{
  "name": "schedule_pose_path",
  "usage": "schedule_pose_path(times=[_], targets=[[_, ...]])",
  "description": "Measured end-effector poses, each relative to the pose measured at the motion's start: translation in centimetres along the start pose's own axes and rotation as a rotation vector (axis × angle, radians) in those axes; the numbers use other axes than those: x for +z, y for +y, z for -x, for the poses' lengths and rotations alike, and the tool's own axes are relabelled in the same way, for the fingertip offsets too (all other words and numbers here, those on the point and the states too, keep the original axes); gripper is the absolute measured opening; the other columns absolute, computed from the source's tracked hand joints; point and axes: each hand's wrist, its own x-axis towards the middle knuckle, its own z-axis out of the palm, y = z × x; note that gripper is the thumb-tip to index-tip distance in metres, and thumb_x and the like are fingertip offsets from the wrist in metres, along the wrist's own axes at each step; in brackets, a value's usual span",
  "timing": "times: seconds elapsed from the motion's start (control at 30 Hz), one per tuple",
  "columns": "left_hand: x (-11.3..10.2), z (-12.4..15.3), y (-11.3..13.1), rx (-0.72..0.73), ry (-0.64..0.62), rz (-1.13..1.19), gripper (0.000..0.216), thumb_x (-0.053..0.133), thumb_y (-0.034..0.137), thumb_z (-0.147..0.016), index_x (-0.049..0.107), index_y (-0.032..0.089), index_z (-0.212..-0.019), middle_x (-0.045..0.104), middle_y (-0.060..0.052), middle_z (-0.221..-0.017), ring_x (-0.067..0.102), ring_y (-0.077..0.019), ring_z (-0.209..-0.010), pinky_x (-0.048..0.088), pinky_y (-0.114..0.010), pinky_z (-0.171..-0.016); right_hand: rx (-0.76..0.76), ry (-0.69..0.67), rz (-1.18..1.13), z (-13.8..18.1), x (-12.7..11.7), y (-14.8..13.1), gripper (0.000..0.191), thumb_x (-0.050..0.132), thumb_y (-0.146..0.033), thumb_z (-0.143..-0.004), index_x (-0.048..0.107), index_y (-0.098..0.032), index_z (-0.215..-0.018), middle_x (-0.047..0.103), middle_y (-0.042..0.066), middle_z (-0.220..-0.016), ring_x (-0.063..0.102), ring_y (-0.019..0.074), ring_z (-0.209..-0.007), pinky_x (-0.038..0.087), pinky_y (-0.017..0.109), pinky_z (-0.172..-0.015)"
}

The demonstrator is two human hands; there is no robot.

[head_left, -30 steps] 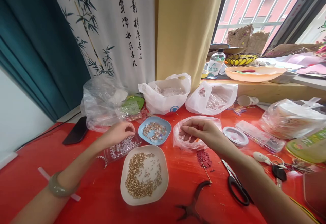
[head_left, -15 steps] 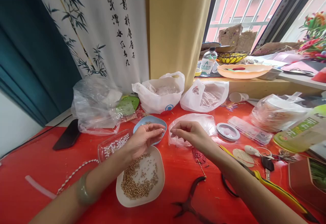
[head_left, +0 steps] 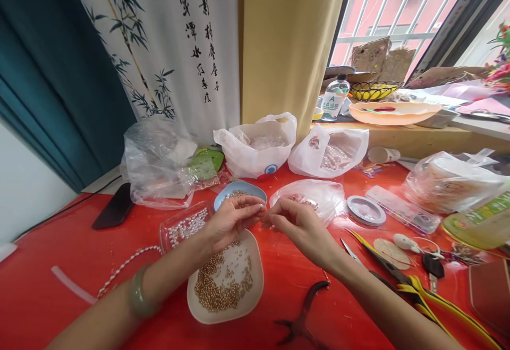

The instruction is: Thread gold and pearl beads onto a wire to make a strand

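My left hand (head_left: 233, 222) and my right hand (head_left: 303, 229) come together tip to tip, nearly touching. Both look bent into a fine pinch; whether it is fully closed, and on what, I cannot tell, because it is too small. Below my left hand, on my side of it, lies the cream dish (head_left: 258, 282) with golden beads (head_left: 213, 292). Just to the left of this hand is a clear box (head_left: 162, 233) with pearly beads (head_left: 189, 228). Just past the grip sits the blue dish (head_left: 256, 191), partly hidden by my left hand. A plastic bag (head_left: 326, 201) is directly behind my right hand. I judge that the step in hand is delicate work between two pinches. The next move, I think, calls for steadiness and very light pressure, so nothing tiny drops.
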Motion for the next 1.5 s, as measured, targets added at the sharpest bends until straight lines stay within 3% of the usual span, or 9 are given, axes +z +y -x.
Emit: schedule_pose_path(times=[0.6, 0.97, 1.17, 1.4, 1.5], targets=[[0.4, 0.1, -0.1, 0.048, -0.029, -0.060, 0.018, 0.077, 0.015, -0.051, 0.064, 0.013, -0.063, 0.064, 0.000, -0.058, 0.059, -0.0092, -0.056, 0.047, -0.020, -0.061, 0.052, -0.037, -0.050, 0.0, 0.0, -0.3, 0.014, 0.041, -0.016, -0.070, 0.053, -0.017, -0.063, 0.060, 0.002, -0.067, 0.056, 0.0149, -0.065, 0.043, 0.026, -0.058], [0.3, 0.1, -0.3, 0.120, -0.105, -0.215, 0.015, 0.074, 0.018, -0.055, 0.064, 0.014, -0.066, 0.063, 0.000, -0.058, 0.058, -0.0121, -0.056, 0.046, -0.027, -0.062, 0.039, -0.045, -0.010, 0.0, 0.1, 0.0, 0.013, 0.042, -0.013, -0.070, 0.052, -0.018, -0.064, 0.060, 0.002, -0.065, 0.058, 0.0148, -0.066, 0.044, 0.025, -0.057], [-0.1, 0.0, 0.1, 0.157, -0.030, -0.322, 0.017, 0.075, 0.018, -0.053, 0.064, 0.015, -0.066, 0.061, 0.001, -0.063, 0.055, -0.0103, -0.060, 0.043, -0.022, -0.061, 0.090, -0.133, -0.205, -0.2, 0.0, 0.3, 0.013, 0.047, -0.024, -0.078, 0.054, -0.016, -0.071, 0.063, 0.003, -0.068, 0.062, 0.0149, -0.067, 0.049, 0.028, -0.062], [-0.1, 0.2, 0.5, 0.159, -0.026, -0.382, 0.012, 0.072, 0.023, -0.058, 0.067, 0.016, -0.066, 0.060, 0.000, -0.065, 0.054, -0.0097, -0.063, 0.042, -0.021, -0.061, 0.123, -0.167, -0.297, -0.6, 0.1, 0.8, 0.019, 0.051, -0.033, -0.078, 0.054, -0.016, -0.071, 0.064, 0.003, -0.064, 0.063, 0.0130, -0.062, 0.050, 0.027, -0.060], [0.1, 0.2, 0.5, 0.144, 0.008, -0.347, 0.012, 0.073, 0.022, -0.056, 0.067, 0.015, -0.064, 0.061, 0.000, -0.064, 0.054, -0.0098, -0.061, 0.043, -0.022, -0.062, 0.116, -0.151, -0.362, -0.7, 0.1, 0.9, 0.016, 0.054, -0.032, -0.076, 0.050, -0.017, -0.080, 0.065, 0.001, -0.062, 0.064, 0.0132, -0.061, 0.050, 0.027, -0.060]])
